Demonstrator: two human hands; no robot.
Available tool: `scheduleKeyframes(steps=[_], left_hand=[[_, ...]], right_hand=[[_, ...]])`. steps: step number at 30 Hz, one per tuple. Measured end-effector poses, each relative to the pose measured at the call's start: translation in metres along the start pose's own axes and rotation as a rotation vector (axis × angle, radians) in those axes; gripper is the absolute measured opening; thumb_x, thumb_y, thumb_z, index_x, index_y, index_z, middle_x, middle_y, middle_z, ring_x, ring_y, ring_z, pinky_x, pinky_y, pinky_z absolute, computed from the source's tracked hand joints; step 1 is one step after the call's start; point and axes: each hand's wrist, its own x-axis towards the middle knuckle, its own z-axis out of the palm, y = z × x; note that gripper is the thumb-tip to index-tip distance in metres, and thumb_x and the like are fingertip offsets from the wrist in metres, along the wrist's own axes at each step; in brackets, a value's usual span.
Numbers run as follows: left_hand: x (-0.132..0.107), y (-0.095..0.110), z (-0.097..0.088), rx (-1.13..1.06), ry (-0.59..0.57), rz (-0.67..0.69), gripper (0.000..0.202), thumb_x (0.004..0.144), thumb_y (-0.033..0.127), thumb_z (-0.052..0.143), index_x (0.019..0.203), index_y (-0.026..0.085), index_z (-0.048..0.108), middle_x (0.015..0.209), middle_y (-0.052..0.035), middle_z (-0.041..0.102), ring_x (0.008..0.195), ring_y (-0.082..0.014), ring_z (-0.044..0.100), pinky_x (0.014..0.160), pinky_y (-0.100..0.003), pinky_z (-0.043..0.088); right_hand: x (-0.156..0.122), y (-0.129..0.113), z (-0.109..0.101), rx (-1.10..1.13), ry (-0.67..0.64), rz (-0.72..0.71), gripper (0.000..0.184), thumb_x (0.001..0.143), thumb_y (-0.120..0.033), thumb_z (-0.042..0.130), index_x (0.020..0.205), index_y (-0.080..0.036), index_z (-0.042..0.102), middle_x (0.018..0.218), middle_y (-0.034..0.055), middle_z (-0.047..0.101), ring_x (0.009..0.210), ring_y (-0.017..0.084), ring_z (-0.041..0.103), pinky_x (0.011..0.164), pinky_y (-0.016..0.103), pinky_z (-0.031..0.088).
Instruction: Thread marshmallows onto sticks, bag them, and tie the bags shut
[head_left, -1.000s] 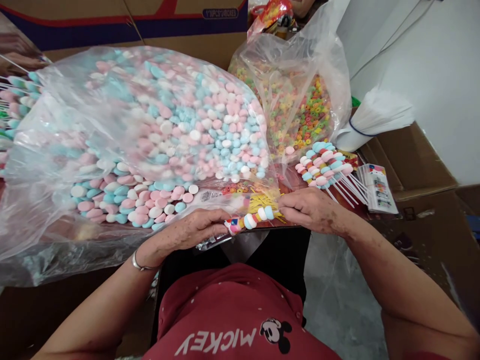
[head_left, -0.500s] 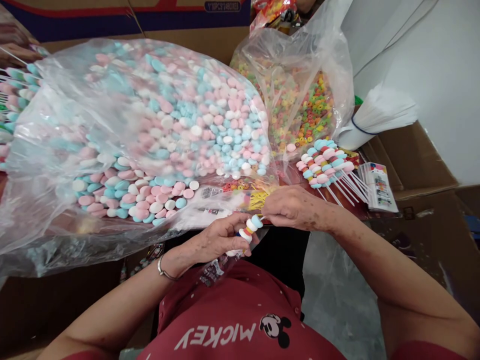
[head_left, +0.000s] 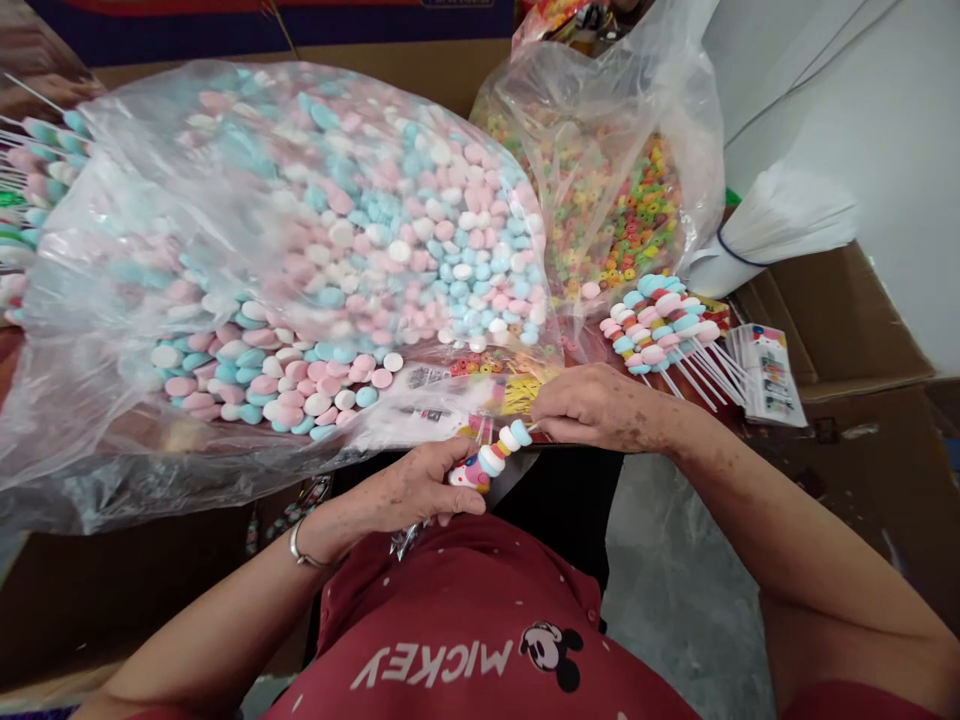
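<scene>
A candy skewer (head_left: 493, 459) with white, blue and small orange-yellow pieces runs slantwise between my hands, over my lap at the table edge. My left hand (head_left: 424, 485) is closed around a printed plastic wrapper (head_left: 466, 474), white with pink and blue, at the skewer's lower end. How much of the skewer is inside the wrapper I cannot tell. The fingers of my right hand (head_left: 596, 410) pinch the thin stick at the upper end, just beyond a blue candy. Beside that hand lie yellow twist ties (head_left: 523, 392).
A large clear bag of pastel candies (head_left: 330, 230) covers the left, with loose ones (head_left: 300, 390) spilling out. Behind stands a bag of ring candies (head_left: 637, 225). To the right lie stacked skewers (head_left: 660, 320), printed wrappers (head_left: 772, 375) and a container of white sticks (head_left: 780, 220). Another person's hand (head_left: 45, 95) shows upper left.
The skewer and its wrapper have turned so that the wrapper's colourful print shows. My left thumb has shifted lower along it. The whole view has moved slightly.
</scene>
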Motion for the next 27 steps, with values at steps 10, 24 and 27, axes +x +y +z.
scheduleKeyframes(steps=[10, 24, 27], left_hand=[[0.017, -0.005, 0.012, -0.076, 0.040, 0.105, 0.046, 0.071, 0.039, 0.078, 0.098, 0.016, 0.050, 0.067, 0.0050, 0.056, 0.051, -0.0071, 0.049, 0.047, -0.020, 0.039], [0.018, -0.008, -0.007, -0.448, -0.527, -0.069, 0.058, 0.057, 0.027, 0.087, 0.105, 0.016, 0.056, 0.057, 0.0031, 0.066, 0.028, -0.0054, 0.042, 0.025, -0.013, 0.030], [0.019, -0.010, -0.011, -0.505, -0.634, -0.088, 0.059, 0.058, 0.028, 0.087, 0.107, 0.017, 0.057, 0.058, 0.0015, 0.067, 0.028, -0.0056, 0.042, 0.025, -0.013, 0.030]], right_hand=[[0.014, -0.024, 0.019, -0.479, 0.212, -0.143, 0.029, 0.098, -0.015, 0.039, 0.081, -0.015, 0.062, 0.077, 0.0051, 0.063, 0.077, 0.018, 0.050, 0.077, 0.035, 0.035], [0.016, -0.021, -0.001, -0.445, 0.254, -0.299, 0.033, 0.103, -0.021, 0.035, 0.082, -0.017, 0.061, 0.074, 0.0007, 0.059, 0.073, 0.015, 0.044, 0.069, 0.032, 0.025], [0.018, -0.023, -0.005, -0.517, 0.336, -0.332, 0.033, 0.103, -0.020, 0.035, 0.085, -0.017, 0.063, 0.073, 0.0001, 0.059, 0.074, 0.016, 0.043, 0.070, 0.033, 0.026]])
